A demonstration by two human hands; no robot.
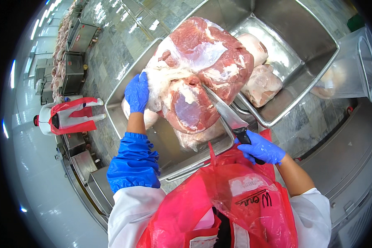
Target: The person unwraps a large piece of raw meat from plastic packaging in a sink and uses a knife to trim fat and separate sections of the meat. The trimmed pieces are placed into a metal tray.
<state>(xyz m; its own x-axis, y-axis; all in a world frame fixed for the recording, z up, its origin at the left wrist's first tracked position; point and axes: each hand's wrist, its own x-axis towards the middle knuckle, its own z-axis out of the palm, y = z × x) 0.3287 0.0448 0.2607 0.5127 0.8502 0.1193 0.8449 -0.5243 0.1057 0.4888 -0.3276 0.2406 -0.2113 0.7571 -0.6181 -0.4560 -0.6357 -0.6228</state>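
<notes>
The large piece of meat is held up over a metal tub; whether any of its weight is borne by the tub cannot be seen. The left hand is laid on the left edge of the large piece, its fingers stretched along the white fat; whether the fat is pinched or only pressed cannot be told. By the right hand, near and to the right of the large piece, a knife is held, the fingers curled closed round its black handle.

The cutting appears to be partway along. Red muscle is laid bare over much of the large piece, and the blade's tip is hidden in the seam between its broad far part and its rounder near lobe. The two parts look joined, and white fat is seen along the left, so separation seems unfinished. Pale pieces are held in a second tub, right of the large piece; how far they have been worked cannot be judged.
</notes>
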